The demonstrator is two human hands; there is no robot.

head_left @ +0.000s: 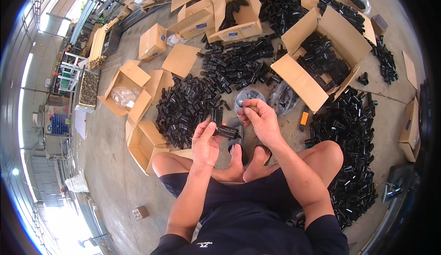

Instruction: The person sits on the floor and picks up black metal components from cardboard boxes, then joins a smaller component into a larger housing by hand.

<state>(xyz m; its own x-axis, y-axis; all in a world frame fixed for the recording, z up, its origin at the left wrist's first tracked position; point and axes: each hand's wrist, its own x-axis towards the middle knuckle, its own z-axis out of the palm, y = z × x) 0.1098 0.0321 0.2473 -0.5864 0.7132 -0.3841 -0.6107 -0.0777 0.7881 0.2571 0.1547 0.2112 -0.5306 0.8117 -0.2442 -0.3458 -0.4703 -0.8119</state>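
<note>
An open, thin-walled cardboard carton (111,98) with crumpled clear plastic (125,97) inside sits on the concrete floor (115,163) left of a jumbled heap of glossy black tubular fittings (181,110). Just right of that, above the sandaled feet, the left hand (205,144) grips one branched, smooth black fitting (227,132), while the right hand (262,121) pinches a small silvery piece (241,102) before a clear bag (251,93). Farther right lie an orange-and-black tool (304,118), a big flapped carton (298,82) and another dense black heap (347,163) crowding the right knee.
</note>
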